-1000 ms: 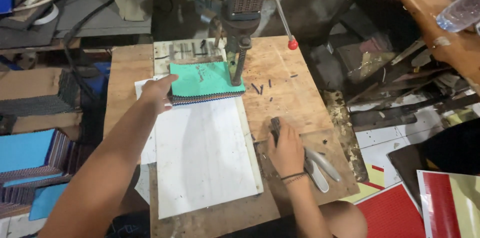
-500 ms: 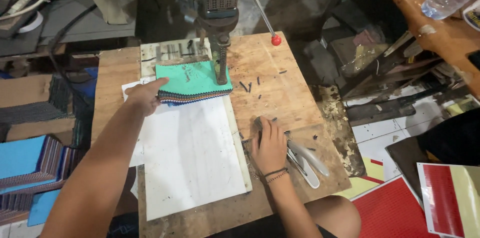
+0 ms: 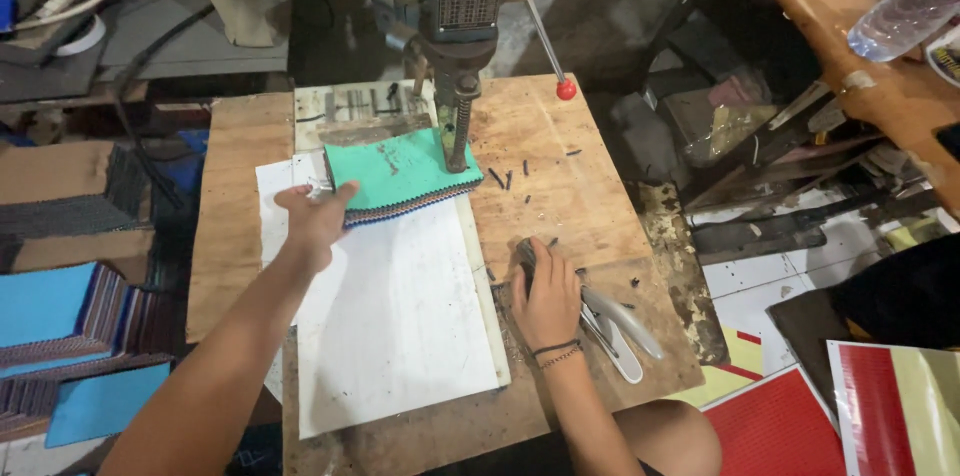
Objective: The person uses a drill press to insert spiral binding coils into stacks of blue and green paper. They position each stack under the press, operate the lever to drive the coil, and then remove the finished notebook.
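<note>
The left hand lies open, fingers on the near-left corner of the green-topped swatch stack under the drill bit, positioning it, while the right hand rests flat beside pliers on the counter.

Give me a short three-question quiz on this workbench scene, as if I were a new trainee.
1. True or false: the left hand touches the stack of coloured sheets with the green one on top.
2. What does the drill bit stand over? A) the white board B) the stack of coloured sheets C) the bare wooden table
3. What colour is the knob on the drill press lever?

Key
1. True: its fingers rest on the stack's near left edge.
2. B.
3. Red.
</note>
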